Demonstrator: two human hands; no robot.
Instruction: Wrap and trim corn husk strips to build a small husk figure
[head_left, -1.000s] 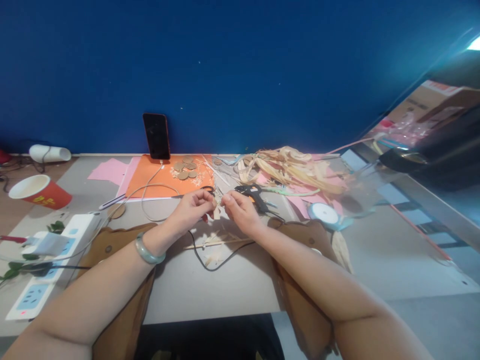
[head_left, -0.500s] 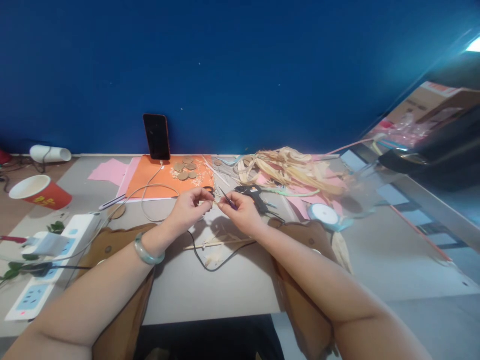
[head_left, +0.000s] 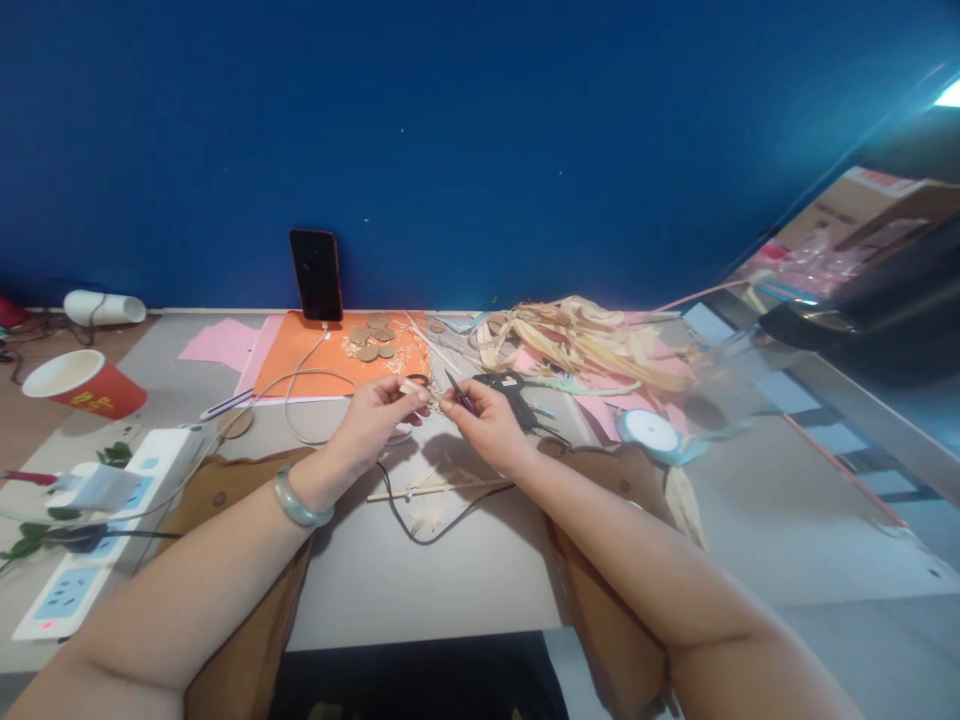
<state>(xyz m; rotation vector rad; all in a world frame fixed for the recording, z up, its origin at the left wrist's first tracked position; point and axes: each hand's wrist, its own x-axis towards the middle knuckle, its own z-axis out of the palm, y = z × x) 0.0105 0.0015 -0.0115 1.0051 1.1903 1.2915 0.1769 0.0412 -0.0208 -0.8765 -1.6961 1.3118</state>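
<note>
My left hand (head_left: 381,418), with a jade-like bangle on its wrist, pinches a small pale strip (head_left: 415,388), possibly corn husk, between thumb and fingers. Close beside it, my right hand (head_left: 486,420) is closed around a slim dark pointed tool (head_left: 459,390) whose tip points up and away; its exact kind is unclear. The right fingertips meet the inner end of the pale piece. Below both hands, a thin wooden stick (head_left: 442,487) and pale scraps (head_left: 427,522) lie on the table beside a black cable.
Behind the hands are an orange sheet (head_left: 292,360) with several round brown discs, a propped phone (head_left: 316,275), dried husks (head_left: 577,335) and a black glue gun (head_left: 514,392). A ribbon spool (head_left: 651,430) lies right. Leftward stand a paper cup (head_left: 112,388) and power strip (head_left: 161,455).
The left hand has turned slightly, and more of the pale strip shows above its thumb. The dark tool in the right hand points more upright. The view has shifted a little.
</note>
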